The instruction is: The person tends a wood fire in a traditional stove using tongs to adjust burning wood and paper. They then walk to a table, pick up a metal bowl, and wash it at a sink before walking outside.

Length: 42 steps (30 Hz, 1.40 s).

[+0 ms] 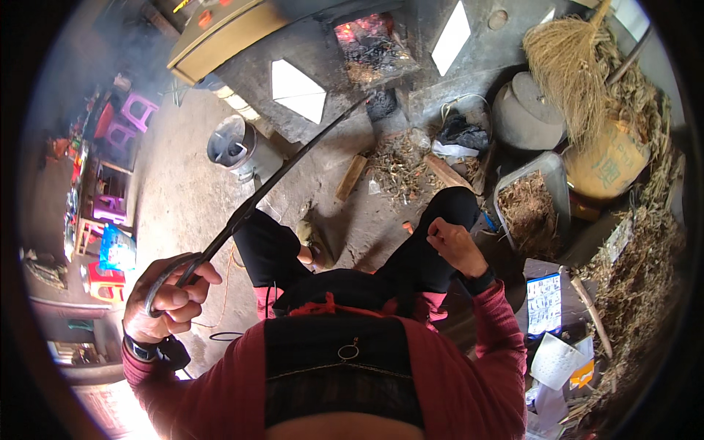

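Long dark fire tongs (248, 208) are held by their looped handle in my left hand (168, 300). They slant away from me, and their tips end near a lower opening (381, 103) of the stove. Above it, embers and ash glow in the stove's firebox (374, 47). My right hand (457, 246) rests at my right knee with its fingers curled; whether anything small is inside them is hidden. Black trousers (426, 242) cover my bent knees. A piece of split wood (351, 177) lies on the floor between my knees and the stove.
A metal bucket (237, 146) stands left of the stove. At right are a transparent bin (560, 181) of dry plant matter, a lidded jar (520, 118), a straw broom (566, 66) and a yellow container (610, 159). Papers (555, 360) lie by my right elbow; purple stools (138, 110) stand far left.
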### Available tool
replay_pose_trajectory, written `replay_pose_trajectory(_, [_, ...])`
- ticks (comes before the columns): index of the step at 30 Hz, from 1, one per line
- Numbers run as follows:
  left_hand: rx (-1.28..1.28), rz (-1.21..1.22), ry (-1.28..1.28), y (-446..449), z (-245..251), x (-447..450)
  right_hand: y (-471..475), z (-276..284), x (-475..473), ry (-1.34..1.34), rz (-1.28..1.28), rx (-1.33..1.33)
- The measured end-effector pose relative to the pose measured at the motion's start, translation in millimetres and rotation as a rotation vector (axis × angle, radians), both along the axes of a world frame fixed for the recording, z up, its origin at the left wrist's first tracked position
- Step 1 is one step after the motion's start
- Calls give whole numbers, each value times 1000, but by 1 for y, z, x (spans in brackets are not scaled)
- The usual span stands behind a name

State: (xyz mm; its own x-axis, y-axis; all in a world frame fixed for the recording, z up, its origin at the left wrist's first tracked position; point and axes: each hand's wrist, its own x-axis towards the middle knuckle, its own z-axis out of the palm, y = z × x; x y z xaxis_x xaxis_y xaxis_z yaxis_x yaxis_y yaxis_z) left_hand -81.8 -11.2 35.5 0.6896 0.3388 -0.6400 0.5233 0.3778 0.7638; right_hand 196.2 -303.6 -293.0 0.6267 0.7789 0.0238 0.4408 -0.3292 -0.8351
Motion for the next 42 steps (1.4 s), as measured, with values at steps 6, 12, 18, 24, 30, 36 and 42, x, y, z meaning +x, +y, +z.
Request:
replay_pose_trajectory(6, [62, 111, 118, -4, -2, -47, 9, -11, 2, -57, 48, -35])
replay_pose_trajectory(12, [-71, 260, 70, 5, -4, -86, 18, -10, 4, 140, 43, -122])
replay_pose_trajectory(18, [-3, 381, 7, 19, -16, -107, 24, -8, 5, 138, 33, -182])
replay_pose_trajectory(24, [137, 373, -91, 68, -41, -107, 22, -6, 3, 125, 46, -146])
replay_pose_trajectory(30, [165, 319, -274, 118, -77, -74, 18, -11, -1, 132, 22, -92])
replay_pose_trajectory(36, [115, 398, -182, 76, -45, -93, 19, -13, 1, 77, 44, -89])
replay_pose_trajectory(42, [57, 315, 77, 17, 0, -107, 24, -16, 6, -13, 66, -67])
